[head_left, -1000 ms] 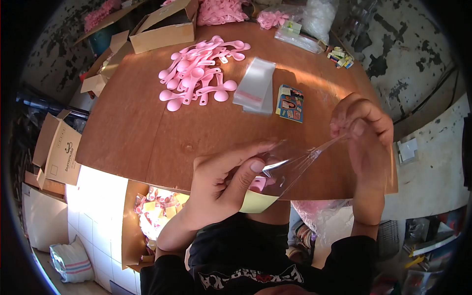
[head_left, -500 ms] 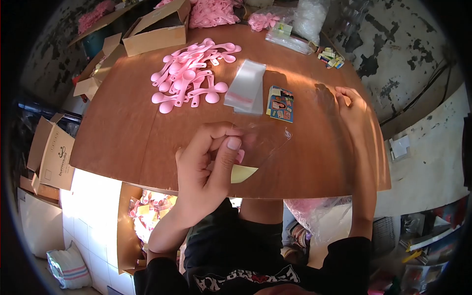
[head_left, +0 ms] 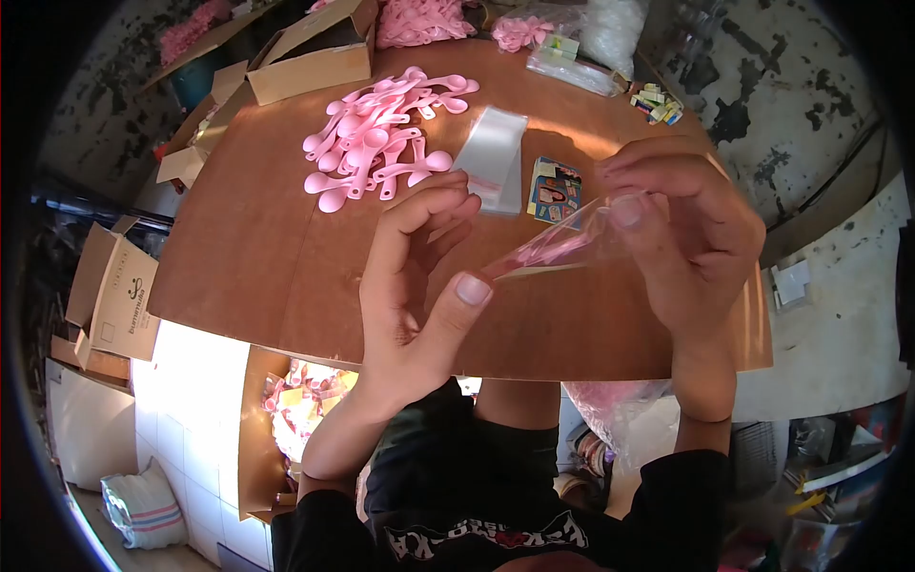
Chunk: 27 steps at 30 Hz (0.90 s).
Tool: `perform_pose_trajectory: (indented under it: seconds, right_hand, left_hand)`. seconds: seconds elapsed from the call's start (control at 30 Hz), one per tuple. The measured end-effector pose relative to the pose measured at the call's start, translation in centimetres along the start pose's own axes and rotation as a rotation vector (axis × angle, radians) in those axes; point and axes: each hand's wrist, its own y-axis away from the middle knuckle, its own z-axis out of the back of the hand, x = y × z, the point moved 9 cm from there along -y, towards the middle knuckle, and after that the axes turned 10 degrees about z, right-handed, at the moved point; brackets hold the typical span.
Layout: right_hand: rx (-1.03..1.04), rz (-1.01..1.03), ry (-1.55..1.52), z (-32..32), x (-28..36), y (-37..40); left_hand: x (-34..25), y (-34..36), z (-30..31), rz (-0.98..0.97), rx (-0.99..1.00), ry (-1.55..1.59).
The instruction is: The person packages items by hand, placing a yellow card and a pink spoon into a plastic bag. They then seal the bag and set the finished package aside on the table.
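In the head view, a clear plastic bag [head_left: 558,250] with something pink inside, like one of the spoons, is stretched out above the table front. My right hand [head_left: 688,224] pinches its right end between thumb and fingers. At the bag's other end my left hand [head_left: 412,286] is open, thumb and fingers apart, with the thumb tip close beside the bag. Behind the hands lie a flat stack of clear bags [head_left: 498,153] and a small pile of printed blue cards [head_left: 555,191]. A heap of pink measuring spoons [head_left: 376,138] spreads to their left.
A cardboard box [head_left: 315,62] stands at the table's back left, beside a bulk bag of pink pieces [head_left: 424,21]. Small yellow-and-white packets [head_left: 656,103] lie at the back right. Below the left edge, an open carton [head_left: 259,429] holds packed bags [head_left: 310,396].
My right hand has come from the table's right side to grip the bag. My left hand has let go and opened. The bag has swung to stretch rightward.
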Motion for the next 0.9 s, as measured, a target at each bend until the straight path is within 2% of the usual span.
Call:
perform_pose_trajectory:
  seconds: [0.03,0.1,0.13,0.17,0.2,0.23,0.3,0.37,0.43,0.5,0.57,0.6,0.67,0.83,0.9]
  right_hand:
    - [-0.146,0.180,0.077,1.5,1.8,-0.3]
    - [-0.063,0.151,0.114,0.3,1.2,-1.0]
    - [0.058,0.031,0.090,-1.0,-0.5,-0.8]
    - [0.175,-0.090,0.068,-2.2,-1.8,-0.4]
    - [0.174,-0.089,0.070,-2.4,-1.8,-0.4]
    - [0.170,-0.119,0.062,-2.7,-1.8,-0.2]
    - [0.174,-0.151,0.048,-3.1,-2.0,-0.1]
    - [0.201,-0.189,-0.005,-3.4,-2.3,0.0]
    - [0.164,-0.236,-0.092,-3.5,-3.1,0.4]
    - [0.131,-0.284,-0.178,-3.6,-3.4,0.7]
    - [-0.017,-0.512,-0.547,-4.2,-4.5,1.6]
    - [-0.012,-0.512,-0.547,-4.2,-5.0,1.9]
    - [0.164,-0.494,-0.564,-5.7,-6.2,3.3]
    - [0.199,-0.444,-0.668,-7.7,-6.5,4.8]
    - [0.142,-0.451,-0.616,-7.7,-7.0,5.1]
  left_hand:
    - [0.0,0.0,0.3,-0.001,-0.002,-0.002]
    - [0.3,-0.2,0.8,0.023,-0.031,-0.043]
    - [0.4,-0.3,0.9,0.023,-0.031,-0.043]
    - [0.6,-0.4,0.5,0.037,-0.011,-0.173]
    - [1.0,-0.6,0.2,0.048,0.007,-0.303]
    - [1.2,-0.7,0.2,0.047,0.002,-0.301]
    - [1.9,-0.5,-1.0,0.040,0.110,-0.406]
    - [1.6,-0.4,-1.6,0.016,0.131,-0.385]
    - [4.1,0.1,-1.4,0.339,0.141,-0.061]
    - [4.2,0.3,-0.8,0.305,0.139,-0.119]
    - [4.5,0.4,0.3,0.348,0.073,-0.062]
    - [4.0,0.2,0.4,0.273,0.046,-0.011]
    - [4.2,0.2,0.8,0.265,0.023,0.013]
    - [5.2,0.4,1.7,0.322,0.002,0.012]
    - [5.6,0.5,1.7,0.350,0.010,0.069]
